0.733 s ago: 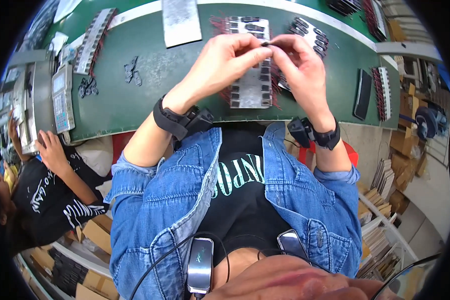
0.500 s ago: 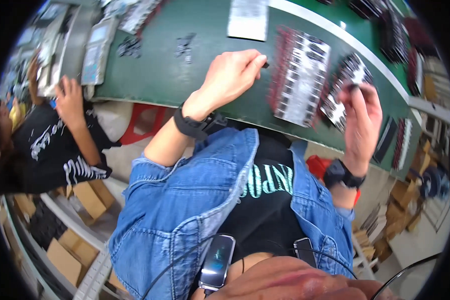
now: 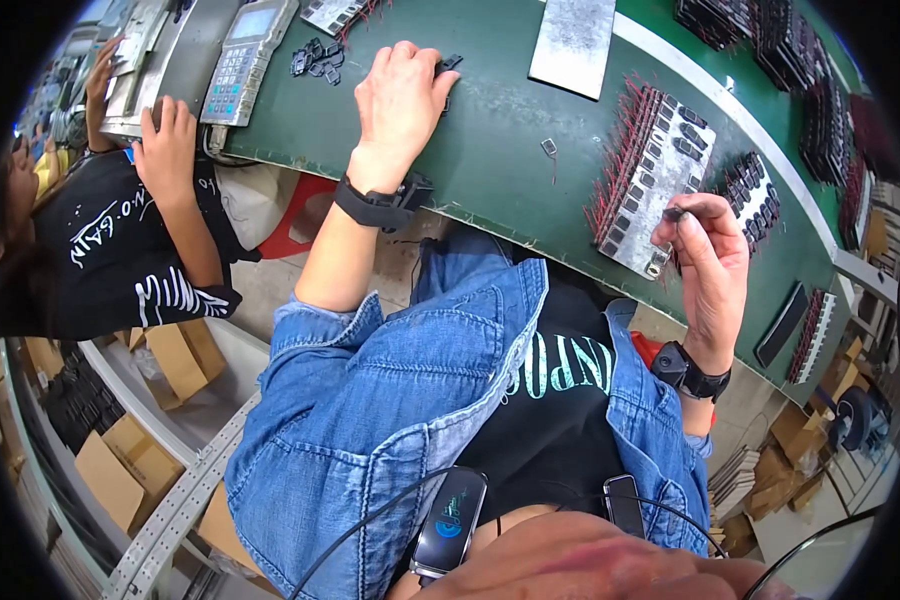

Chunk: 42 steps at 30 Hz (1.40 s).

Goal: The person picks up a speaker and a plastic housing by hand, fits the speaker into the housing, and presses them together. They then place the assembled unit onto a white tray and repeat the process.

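My left hand (image 3: 400, 105) is bent down at a few small black plastic parts (image 3: 450, 65) on the green table. Its fingers are curled and their tips are hidden under the hand. My right hand (image 3: 715, 265) is raised over the table's near right side, pinching a small black part (image 3: 676, 213) between thumb and forefinger. Just beyond it lies a pale metal plate (image 3: 660, 165) with rows of small black parts and red wires along its left edge. A single small part with a thin wire (image 3: 549, 148) rests between my hands.
A bare pale plate (image 3: 573, 45) lies farther back. More black parts (image 3: 317, 60) are heaped left, near a keypad device (image 3: 247, 60). A second loaded plate (image 3: 755, 200) is at right; stacked plates (image 3: 790, 45) stand behind. A co-worker's hand (image 3: 165, 150) is at far left.
My left hand has moved left from beside the loaded plate to the small black parts. The single wired part now shows on the table. My right hand keeps its pinch.
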### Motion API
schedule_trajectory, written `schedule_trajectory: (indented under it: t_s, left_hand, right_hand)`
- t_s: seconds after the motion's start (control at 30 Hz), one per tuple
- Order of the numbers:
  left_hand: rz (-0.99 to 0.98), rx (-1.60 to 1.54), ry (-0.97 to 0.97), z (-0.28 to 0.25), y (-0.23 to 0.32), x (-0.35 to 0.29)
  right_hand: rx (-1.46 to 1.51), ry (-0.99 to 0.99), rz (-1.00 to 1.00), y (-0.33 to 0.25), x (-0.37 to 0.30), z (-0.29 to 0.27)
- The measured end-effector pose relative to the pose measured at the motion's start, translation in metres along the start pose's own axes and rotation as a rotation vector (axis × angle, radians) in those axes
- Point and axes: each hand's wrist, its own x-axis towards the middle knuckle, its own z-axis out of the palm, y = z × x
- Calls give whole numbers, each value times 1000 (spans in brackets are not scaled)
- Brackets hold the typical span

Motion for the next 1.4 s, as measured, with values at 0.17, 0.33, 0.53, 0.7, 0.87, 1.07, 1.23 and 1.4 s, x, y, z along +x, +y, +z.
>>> schedule_trajectory:
  t_s: [0.17,0.33,0.53,0.7,0.87,1.07,1.23,1.4]
  left_hand:
    - [71,87,-57,0,-3,2]
    - [75,-281,-128,-13,35,14]
    - [-88,-1079,-615,-25,116,6]
    - [-197,-1365,-756,-9,129,-1]
    - [-231,-1483,-759,-5,132,-6]
    - [-183,-1335,-435,12,120,-3]
    - [83,-810,-308,-7,89,-14]
    - [347,-592,-332,-10,88,-28]
  right_hand:
    - [10,18,18,4,-2,0]
    - [-185,9,-5,9,3,-2]
    - [-165,52,-69,24,24,8]
    - [-128,131,-34,32,20,-4]
    - [-102,76,11,41,20,-7]
    - [-9,104,-76,42,26,-8]
    - [-44,148,-111,32,16,-14]
    - [-21,144,-140,29,17,-14]
